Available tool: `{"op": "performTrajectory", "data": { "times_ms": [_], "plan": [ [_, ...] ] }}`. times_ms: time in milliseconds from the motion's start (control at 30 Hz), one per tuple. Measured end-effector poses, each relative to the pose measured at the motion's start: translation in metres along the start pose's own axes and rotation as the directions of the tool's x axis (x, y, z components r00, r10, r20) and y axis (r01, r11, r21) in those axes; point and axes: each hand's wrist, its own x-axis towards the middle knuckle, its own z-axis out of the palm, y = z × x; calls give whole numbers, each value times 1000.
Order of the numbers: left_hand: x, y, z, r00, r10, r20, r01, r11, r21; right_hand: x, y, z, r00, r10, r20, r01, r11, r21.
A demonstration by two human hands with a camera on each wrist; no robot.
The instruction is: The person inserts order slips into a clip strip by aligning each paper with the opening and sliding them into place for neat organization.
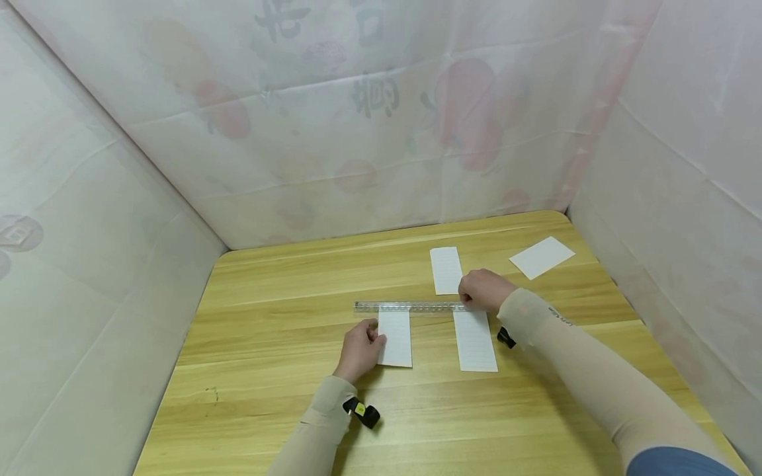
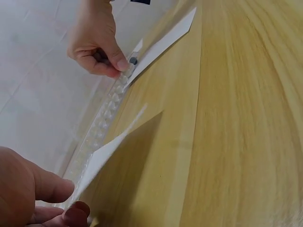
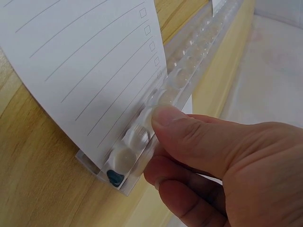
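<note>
A clear plastic ticket rail [image 1: 425, 307] with a row of round beads inside lies crosswise on the table. My right hand [image 1: 485, 291] pinches its right end between thumb and curled fingers, close to a dark green spot [image 3: 115, 178]. Under that end sits the upper edge of a lined paper slip [image 1: 475, 342] with small checkboxes. Another slip [image 1: 395, 338] meets the rail further left and hangs toward me. My left hand [image 1: 360, 348] pinches this slip's left edge with thumb and fingers; in the left wrist view the slip [image 2: 105, 158] tilts up off the wood.
Beyond the rail lies a lined slip [image 1: 446, 270], with a blank-looking card [image 1: 542, 257] to its right. The wooden table [image 1: 268, 344] ends at printed cloth walls [image 1: 357, 145] behind and at both sides.
</note>
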Motion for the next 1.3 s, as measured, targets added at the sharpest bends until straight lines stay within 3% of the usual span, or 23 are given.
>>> {"op": "performTrajectory", "data": {
  "times_ms": [500, 1300],
  "plan": [
    [-1, 3, -1, 999, -2, 32, 4, 999, -35, 3, 0, 3, 1000, -5, -18, 5, 1000, 7],
    [2, 3, 2, 1000, -8, 8, 8, 998, -63, 5, -1, 6, 1000, 17, -5, -17, 1000, 16]
  ]
}}
